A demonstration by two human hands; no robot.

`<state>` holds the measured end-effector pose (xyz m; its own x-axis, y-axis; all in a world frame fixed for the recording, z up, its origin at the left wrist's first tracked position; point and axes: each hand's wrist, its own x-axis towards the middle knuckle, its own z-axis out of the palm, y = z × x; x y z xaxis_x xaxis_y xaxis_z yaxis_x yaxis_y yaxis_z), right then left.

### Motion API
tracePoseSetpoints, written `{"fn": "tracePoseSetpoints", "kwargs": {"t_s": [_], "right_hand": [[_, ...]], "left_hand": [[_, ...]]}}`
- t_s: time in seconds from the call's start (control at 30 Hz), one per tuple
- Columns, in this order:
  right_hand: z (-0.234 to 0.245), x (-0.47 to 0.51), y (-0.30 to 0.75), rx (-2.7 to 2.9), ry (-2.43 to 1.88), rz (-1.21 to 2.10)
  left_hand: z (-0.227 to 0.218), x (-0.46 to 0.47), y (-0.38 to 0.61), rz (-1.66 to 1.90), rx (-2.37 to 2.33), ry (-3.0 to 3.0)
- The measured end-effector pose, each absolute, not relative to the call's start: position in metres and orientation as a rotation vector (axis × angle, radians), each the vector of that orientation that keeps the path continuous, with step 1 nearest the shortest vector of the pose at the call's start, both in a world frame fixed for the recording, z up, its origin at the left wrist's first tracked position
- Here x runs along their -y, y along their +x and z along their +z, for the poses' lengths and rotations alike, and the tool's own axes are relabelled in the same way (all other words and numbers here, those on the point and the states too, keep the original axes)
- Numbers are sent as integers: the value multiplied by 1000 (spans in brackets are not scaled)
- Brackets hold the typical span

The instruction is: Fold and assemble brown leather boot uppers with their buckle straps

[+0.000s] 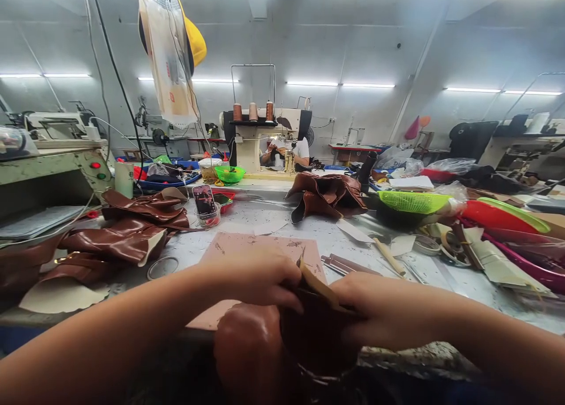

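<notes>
Between my two hands, at the near edge of the bench, is a dark brown leather boot upper (pixel 315 334) with a tan inner edge along its top. My left hand (pixel 265 275) pinches its upper left edge. On the other side, my right hand (pixel 379 311) grips the right edge, thumb over the rim and fingers partly hidden. A rounded, shiny brown part of the leather (pixel 249 334) hangs below my left wrist. Under my hands lies a pinkish cutting board (pixel 265 246) with dark smears.
More brown leather pieces (pixel 128 240) are heaped at left, others (pixel 329 196) stand ahead. A phone (pixel 203 202) leans in a clear cup. Right are a wooden-handled tool (pixel 389 258), tape rolls (pixel 452 244) and a green basket (pixel 415 202). Behind the sewing machine (pixel 265 140) sits a person (pixel 286 152).
</notes>
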<state>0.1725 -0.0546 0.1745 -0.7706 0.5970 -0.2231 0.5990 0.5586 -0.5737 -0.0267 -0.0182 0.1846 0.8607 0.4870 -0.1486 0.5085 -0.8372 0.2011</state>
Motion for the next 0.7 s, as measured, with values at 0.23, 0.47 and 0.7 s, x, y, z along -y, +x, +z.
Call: {"fn": "tracePoseSetpoints", "kwargs": {"t_s": [0.23,0.47,0.7], "right_hand": [[168,51,168,-2742,1507,-1096],[164,47,164,-2662,1551,-1202],[179,47,159,-2729,1219,-982]], "left_hand": [[175,18,-34,133,-710,2761],[177,20,-36,-27,-721,2539],[167,11,-32,181,-724,2643]]}}
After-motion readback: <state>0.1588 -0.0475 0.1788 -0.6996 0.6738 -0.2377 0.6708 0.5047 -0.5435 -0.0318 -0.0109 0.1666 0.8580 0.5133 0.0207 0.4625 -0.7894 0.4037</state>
